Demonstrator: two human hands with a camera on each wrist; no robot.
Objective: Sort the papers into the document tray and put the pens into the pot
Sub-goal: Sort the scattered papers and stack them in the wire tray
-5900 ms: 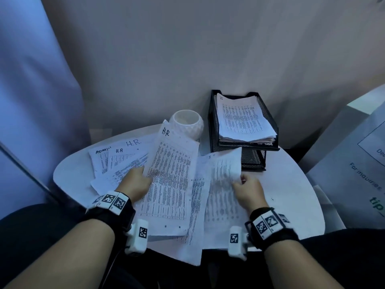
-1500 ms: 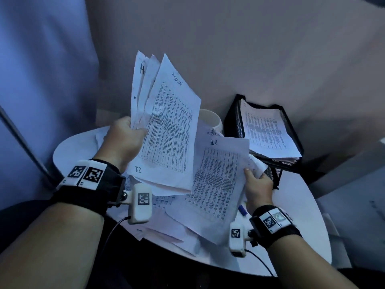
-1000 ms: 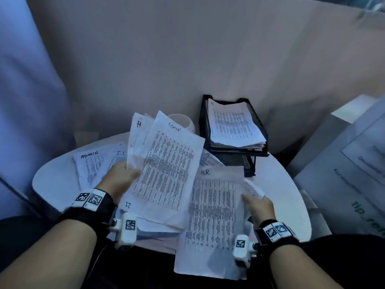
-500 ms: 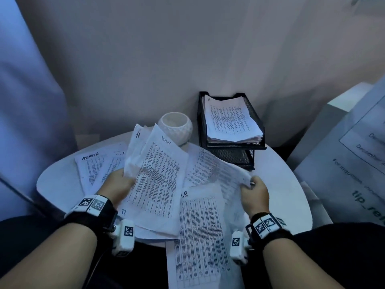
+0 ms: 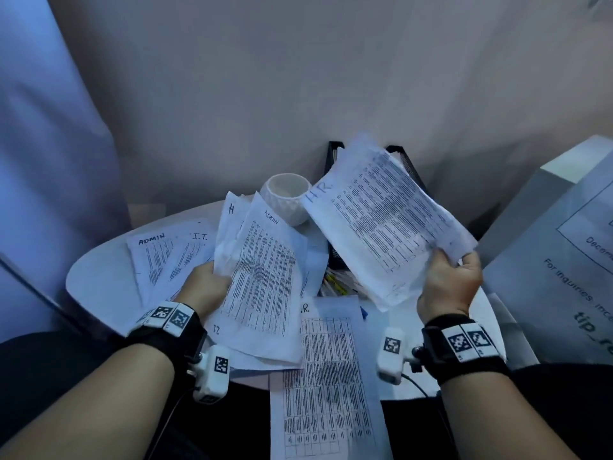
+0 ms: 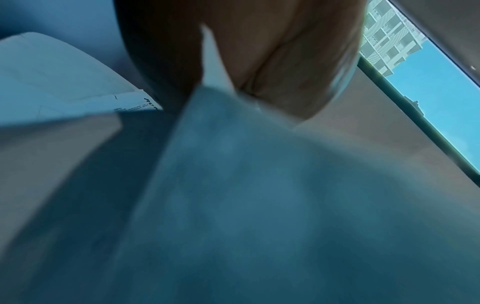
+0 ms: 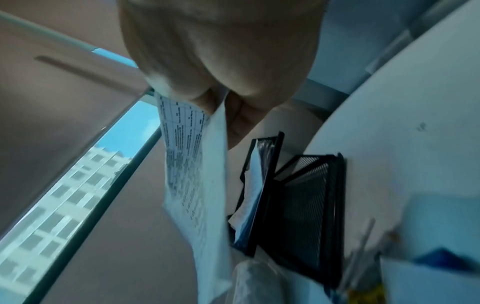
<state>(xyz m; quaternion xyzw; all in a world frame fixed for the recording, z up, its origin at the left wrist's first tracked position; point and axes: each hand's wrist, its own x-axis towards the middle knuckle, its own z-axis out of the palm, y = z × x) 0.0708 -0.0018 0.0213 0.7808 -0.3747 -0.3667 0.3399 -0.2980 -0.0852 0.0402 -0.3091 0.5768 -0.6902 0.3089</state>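
Head view: a round white surface [image 5: 99, 283] stood against a beige wall [image 5: 298, 78]. The left hand [image 5: 205, 287] gripped fanned papers [image 5: 262, 277]; the right hand [image 5: 447, 287] pinched an H.R. sheet [image 5: 381, 227] before the document tray [image 5: 335, 154], beside the pot [image 5: 287, 197]. Pens [image 5: 335, 283] lay beneath.

Right wrist view: a window [image 7: 78, 185] showed behind the sheet.

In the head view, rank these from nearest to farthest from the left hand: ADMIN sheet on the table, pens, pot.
From the left hand:
1. ADMIN sheet, on the table just left of it.
2. Pens, to its right.
3. Pot, behind, near the wall.

The left hand [image 6: 272, 57] pinches blurred papers [image 6: 246, 185] close to the lens; a window [image 6: 428, 92] shows at right.
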